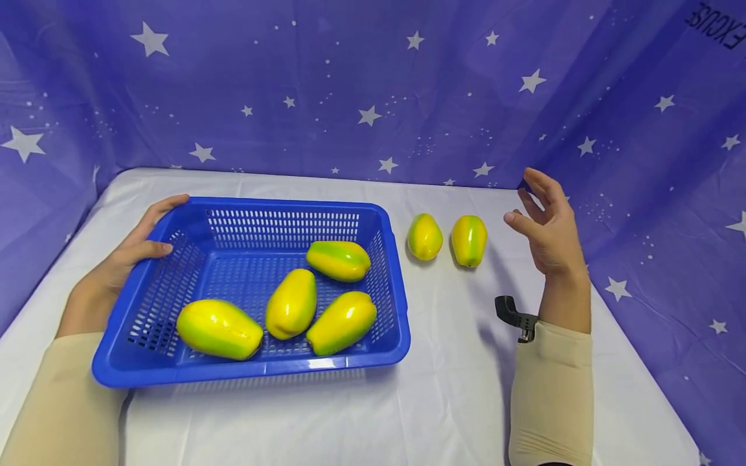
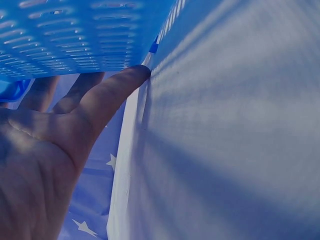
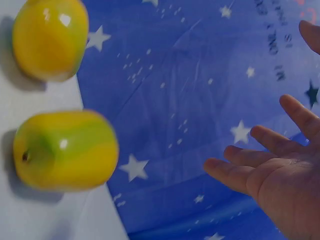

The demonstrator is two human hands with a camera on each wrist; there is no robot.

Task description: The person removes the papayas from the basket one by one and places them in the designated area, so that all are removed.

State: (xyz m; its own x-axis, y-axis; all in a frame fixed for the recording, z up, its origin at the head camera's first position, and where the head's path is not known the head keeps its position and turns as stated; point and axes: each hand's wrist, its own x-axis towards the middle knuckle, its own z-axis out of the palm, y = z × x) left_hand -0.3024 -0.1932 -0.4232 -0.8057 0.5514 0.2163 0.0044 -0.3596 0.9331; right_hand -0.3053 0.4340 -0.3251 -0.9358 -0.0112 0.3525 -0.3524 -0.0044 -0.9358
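On the left, my left hand [image 1: 125,262] grips the side of a blue plastic basket [image 1: 250,370], with the thumb over the rim and the fingers along the outside. The left wrist view shows that hand [image 2: 55,135] against the slotted basket wall [image 2: 65,40]. Several glossy yellow-green papayas [image 1: 220,329] lie inside the basket. Two more stand to its right on the white cloth: a left papaya [image 1: 425,237] and a right papaya [image 1: 469,241]. Beyond them, my right hand [image 1: 548,226] is raised with relaxed, spread fingers, holding nothing. In the right wrist view this hand [image 3: 285,175] is apart from the papaya [image 3: 67,150].
A white cloth [image 1: 443,369] covers the table. Purple star-printed fabric [image 1: 326,84] hangs at the back and along both sides, close beyond the right hand. A black bracket [image 1: 515,314] sticks out from the right wrist.
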